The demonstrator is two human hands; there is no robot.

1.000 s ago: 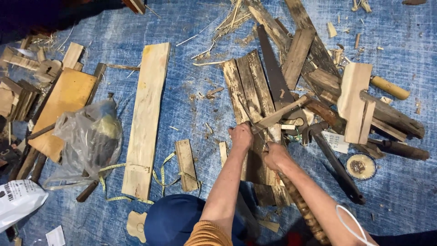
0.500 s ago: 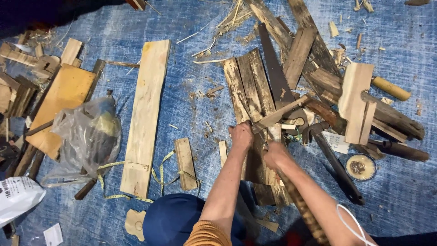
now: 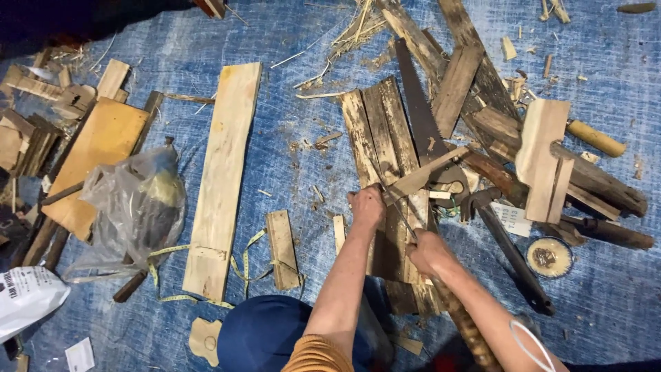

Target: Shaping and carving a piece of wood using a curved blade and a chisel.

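fingers point(image 3: 363, 200) pin a thin blade point(image 3: 398, 210) running diagonally up-left.

Plastic bag point(image 3: 138, 207) sits lower-left in frame; view shifted.

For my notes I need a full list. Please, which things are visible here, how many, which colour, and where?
tarp: one, blue, covering the floor
long plank: one, pale, left of centre
dark planks: several, grey-brown, centre, under the hands
handsaw: one, dark blade, right of centre
orange board: one, left
plastic bag: one, clear, left
tape measure: one, yellow, bottom centre
round tin: one, right
scrap wood: many pieces, brown, right
thin blade: one, dark, between the hands
left hand: on the dark planks
right hand: gripping the thin blade
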